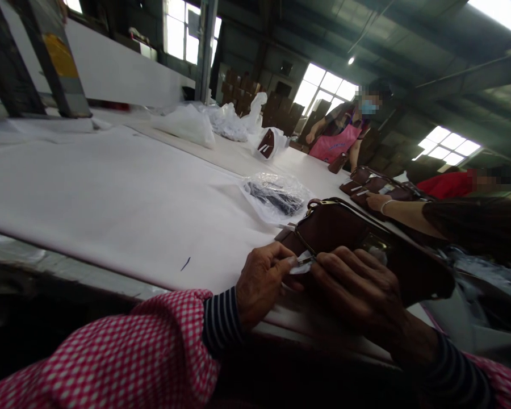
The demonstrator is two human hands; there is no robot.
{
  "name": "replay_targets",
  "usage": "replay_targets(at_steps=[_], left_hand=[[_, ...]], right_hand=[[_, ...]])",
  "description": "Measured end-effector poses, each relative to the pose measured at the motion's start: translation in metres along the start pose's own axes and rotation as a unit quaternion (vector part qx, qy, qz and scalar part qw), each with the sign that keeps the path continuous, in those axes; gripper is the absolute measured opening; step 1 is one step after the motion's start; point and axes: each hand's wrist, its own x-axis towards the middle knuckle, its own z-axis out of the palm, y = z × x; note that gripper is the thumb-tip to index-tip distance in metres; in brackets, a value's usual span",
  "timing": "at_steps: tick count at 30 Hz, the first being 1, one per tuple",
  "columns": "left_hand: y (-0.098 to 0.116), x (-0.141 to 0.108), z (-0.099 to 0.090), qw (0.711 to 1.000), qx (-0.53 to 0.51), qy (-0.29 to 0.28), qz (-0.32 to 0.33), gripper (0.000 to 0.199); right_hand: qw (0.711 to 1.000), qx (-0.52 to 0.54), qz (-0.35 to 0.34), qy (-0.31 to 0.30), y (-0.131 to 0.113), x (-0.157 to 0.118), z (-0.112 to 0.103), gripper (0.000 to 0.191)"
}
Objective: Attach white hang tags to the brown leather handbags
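Red-and-white checked sleeves (pixel 145 346) with striped cuffs (pixel 223 321) come in at the lower left and lower right corners. Right of centre, thumb and fingers of the left hand (pixel 264 281) pinch a small white scrap (pixel 303 264); the right hand (pixel 361 289) curls over the front of a brown bag (pixel 336 224), fingertips meeting the scrap, though whether they grip it I cannot tell. Dark and smooth, the bag leans across the lower right, with gold-coloured metal at its upper corner and a shiny patch on its front.

White sheeting covers the table (pixel 111 193), marked by one dark stroke. A clear plastic packet (pixel 276 196) lies just beyond the bag; windows and stacked cartons line the upper background. At upper right stands a co-worker in a pink apron (pixel 334 142).

The right thumb is hidden, the bag's lower edge partly covered, and the far right murky.
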Motion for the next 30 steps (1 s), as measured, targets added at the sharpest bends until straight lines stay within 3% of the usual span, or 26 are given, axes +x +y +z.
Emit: replay_targets(at_steps=[10, 16, 19, 30], left_hand=[[-0.001, 0.003, 0.0, 0.996, -0.036, 0.003, -0.078, 0.01], [0.0, 0.011, 0.0, 0.991, -0.097, -0.025, -0.091, 0.029], [-0.001, 0.015, 0.0, 0.988, -0.121, -0.012, -0.097, 0.021], [-0.004, 0.023, 0.0, 0.998, -0.062, 0.016, 0.025, 0.016]], right_hand=[[0.999, -0.025, -0.021, 0.0, -0.006, -0.001, 0.004, 0.006], [1.0, -0.024, -0.015, -0.003, -0.007, -0.003, 0.005, 0.006], [1.0, -0.026, -0.012, 0.004, -0.007, -0.003, 0.004, 0.008], [0.999, -0.045, 0.023, -0.006, -0.01, -0.008, 0.005, 0.012]])
